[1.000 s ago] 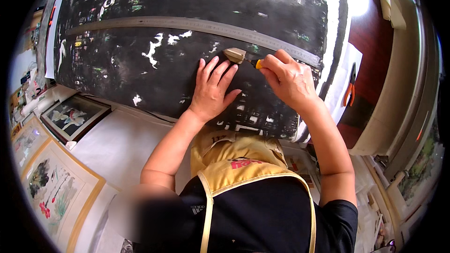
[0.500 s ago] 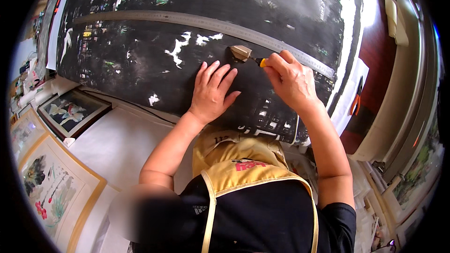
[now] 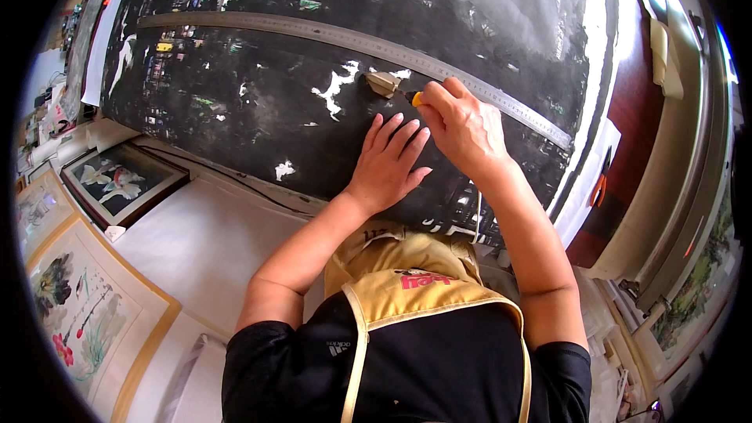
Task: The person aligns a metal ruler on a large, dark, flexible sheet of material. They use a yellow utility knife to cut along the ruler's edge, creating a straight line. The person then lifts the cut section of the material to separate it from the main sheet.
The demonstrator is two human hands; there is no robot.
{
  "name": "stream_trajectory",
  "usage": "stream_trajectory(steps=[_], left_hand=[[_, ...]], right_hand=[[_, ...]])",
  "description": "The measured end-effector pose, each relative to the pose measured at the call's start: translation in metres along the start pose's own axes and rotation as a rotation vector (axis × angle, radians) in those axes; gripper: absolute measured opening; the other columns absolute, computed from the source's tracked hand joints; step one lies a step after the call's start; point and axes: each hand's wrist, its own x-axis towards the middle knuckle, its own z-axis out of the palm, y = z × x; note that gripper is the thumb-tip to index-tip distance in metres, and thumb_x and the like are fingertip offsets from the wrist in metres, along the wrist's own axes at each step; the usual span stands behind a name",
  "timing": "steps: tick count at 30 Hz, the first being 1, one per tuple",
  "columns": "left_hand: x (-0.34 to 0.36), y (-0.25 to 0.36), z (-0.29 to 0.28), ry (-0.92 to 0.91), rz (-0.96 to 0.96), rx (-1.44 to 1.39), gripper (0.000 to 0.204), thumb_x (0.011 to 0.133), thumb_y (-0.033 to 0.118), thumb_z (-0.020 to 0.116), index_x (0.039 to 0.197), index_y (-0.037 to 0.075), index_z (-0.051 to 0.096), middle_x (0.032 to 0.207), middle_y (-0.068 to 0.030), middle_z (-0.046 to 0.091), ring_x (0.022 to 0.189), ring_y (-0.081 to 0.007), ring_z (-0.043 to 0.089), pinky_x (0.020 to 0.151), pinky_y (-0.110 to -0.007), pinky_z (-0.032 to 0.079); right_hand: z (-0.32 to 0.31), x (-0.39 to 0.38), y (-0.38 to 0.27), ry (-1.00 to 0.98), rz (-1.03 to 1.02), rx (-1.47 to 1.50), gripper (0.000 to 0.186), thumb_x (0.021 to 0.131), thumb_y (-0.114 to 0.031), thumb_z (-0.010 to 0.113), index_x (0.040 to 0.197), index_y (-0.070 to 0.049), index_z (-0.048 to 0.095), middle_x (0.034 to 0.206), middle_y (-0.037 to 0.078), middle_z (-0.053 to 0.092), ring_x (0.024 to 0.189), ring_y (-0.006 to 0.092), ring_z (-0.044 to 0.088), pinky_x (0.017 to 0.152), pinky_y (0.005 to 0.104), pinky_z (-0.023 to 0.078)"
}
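A large dark painted sheet [image 3: 258, 141] with white patches lies in front of me. My right hand [image 3: 464, 127] is closed around the yellow handle of a small tacking iron [image 3: 382, 84]. Its pointed, spade-shaped metal head rests on the sheet beside a white patch [image 3: 337, 88]. A thin white cord [image 3: 479, 207] hangs below my right wrist. Just nearer to me, my left hand [image 3: 388, 163] lies flat on the sheet, fingers spread and holding nothing. Beyond both hands a long metal ruler [image 3: 345, 36] stretches across the sheet.
Orange-handled pliers [image 3: 599, 188] lie on white paper to the right. A framed flower picture [image 3: 125, 184] and a yellow-bordered painting [image 3: 90, 321] are at the left. A dark cable [image 3: 223, 180] runs along the sheet's near edge. Rolled paper [image 3: 662, 55] is at the far right.
My right hand has moved the iron a little left, toward the white patches. My left hand has shifted right, closer to it. The view has also shifted slightly.
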Motion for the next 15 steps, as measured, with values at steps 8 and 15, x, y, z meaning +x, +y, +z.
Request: stream_trajectory(steps=[8,15], left_hand=[[0.013,-0.035,-0.033,0.088,-0.035,0.158,0.060,0.094,0.037,0.071,0.147,0.013,0.057,0.147,-0.0103,0.054,0.144,-0.0341,0.043,0.124,-0.054,0.026],[0.031,-0.047,-0.023,-0.089,0.064,0.319,0.074,0.094,0.053,0.068,0.159,0.025,0.045,0.166,-0.0017,0.038,0.153,-0.0310,0.032,0.124,-0.063,0.016]], right_hand=[[-0.045,-0.087,0.028,0.158,0.210,0.032,0.012,0.096,-0.016,0.071,0.102,-0.011,0.061,0.092,0.008,0.065,0.075,0.0343,0.069,0.061,0.0444,0.056],[-0.010,-0.131,0.038,0.289,0.290,-0.053,0.013,0.099,-0.020,0.067,0.100,-0.013,0.055,0.089,0.009,0.057,0.066,0.0358,0.066,0.054,0.0462,0.053]])
